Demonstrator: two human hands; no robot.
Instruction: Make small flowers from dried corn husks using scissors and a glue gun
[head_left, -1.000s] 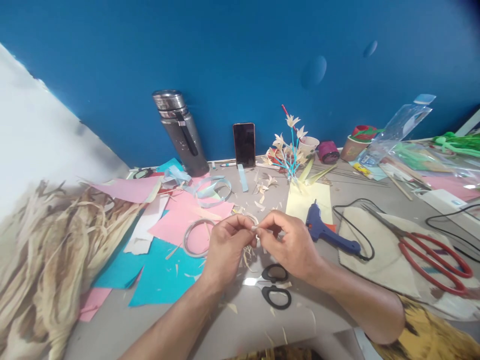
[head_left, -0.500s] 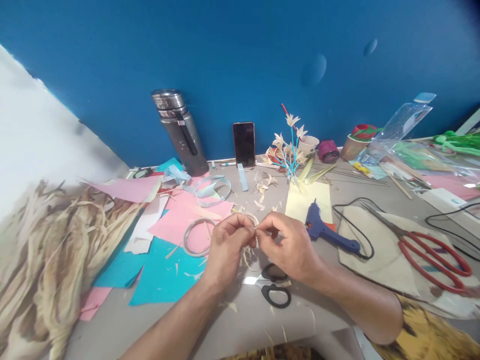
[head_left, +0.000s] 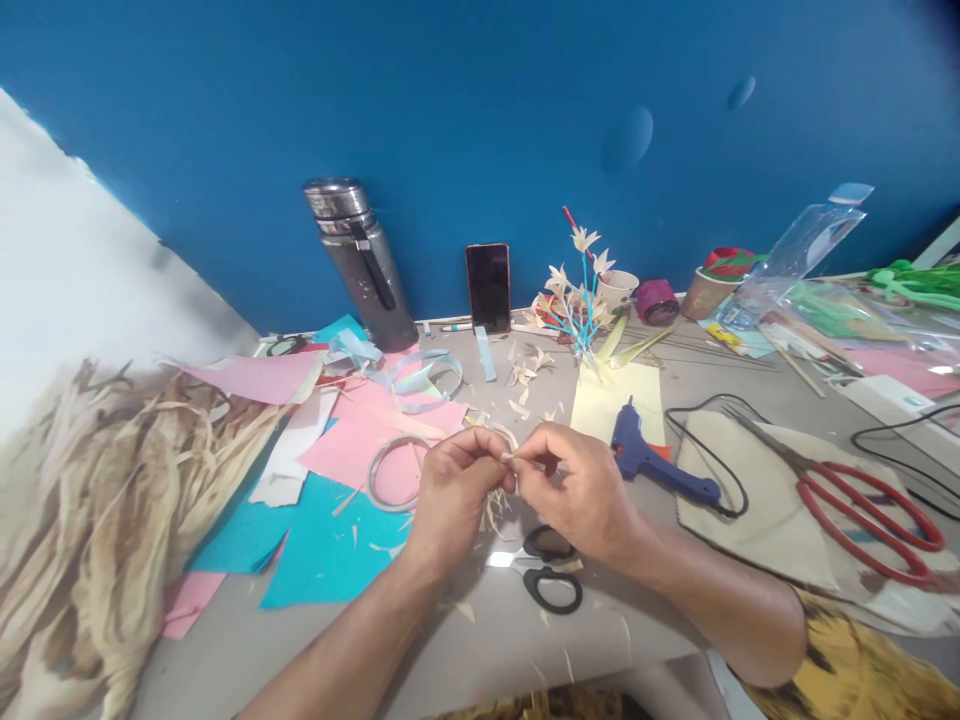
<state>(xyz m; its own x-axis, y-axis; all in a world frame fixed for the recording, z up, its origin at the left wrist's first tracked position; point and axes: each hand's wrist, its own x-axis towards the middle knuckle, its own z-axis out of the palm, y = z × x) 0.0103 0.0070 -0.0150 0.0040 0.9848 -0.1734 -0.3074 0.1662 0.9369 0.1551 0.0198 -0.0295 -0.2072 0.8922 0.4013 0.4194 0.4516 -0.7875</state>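
Observation:
My left hand (head_left: 461, 485) and my right hand (head_left: 577, 485) meet over the middle of the table, fingertips pinched together. Between them is a small pale piece of dried husk (head_left: 508, 456), mostly hidden by the fingers. Thin husk shreds (head_left: 495, 512) lie on the table just beneath. Closer to me, partly under my right hand, rests a pair of small scissors (head_left: 531, 572) with black handles. Beyond the hands stands a bunch of pale husk flowers (head_left: 577, 300) on light-blue stems, with loose petals (head_left: 522, 374) scattered in front of it.
Dried husks (head_left: 112, 540) are heaped at left, beside pink and blue paper (head_left: 330, 560) and a tape roll (head_left: 375, 490). A flask (head_left: 367, 270) and phone (head_left: 487, 288) stand by the wall. At right lie a blue glue gun (head_left: 652, 465), its cord and red-handled scissors (head_left: 862, 510).
The fingertips have shifted slightly, and a little more of the pale husk piece shows between them. Both hands otherwise keep the same place; nothing else has moved.

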